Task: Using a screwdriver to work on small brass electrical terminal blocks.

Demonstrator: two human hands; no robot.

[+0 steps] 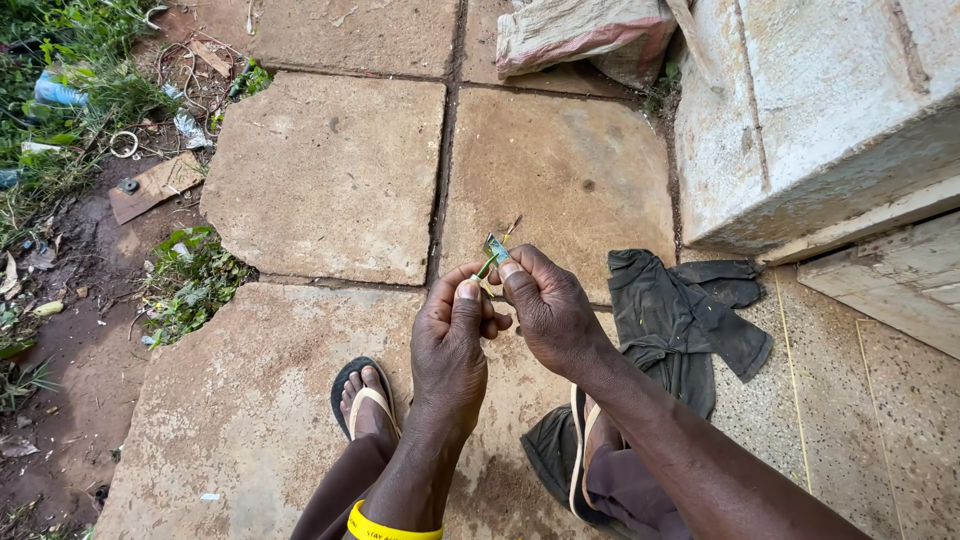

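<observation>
Both my hands meet in front of me over the stone paving. My right hand (548,306) pinches a small flat razor blade (496,247) between thumb and forefinger. My left hand (452,338) is closed on a thin green stalk (488,265) that touches the blade; a thin dry sliver sticks out past the blade. A yellow band (385,527) circles my left wrist. My feet in sandals (362,395) rest on the slabs below.
A dark cloth (672,312) lies crumpled on the ground at right, beside a concrete step (820,120). A worn sack (585,35) lies at the top. Grass, mud and litter (150,185) border the paving on the left.
</observation>
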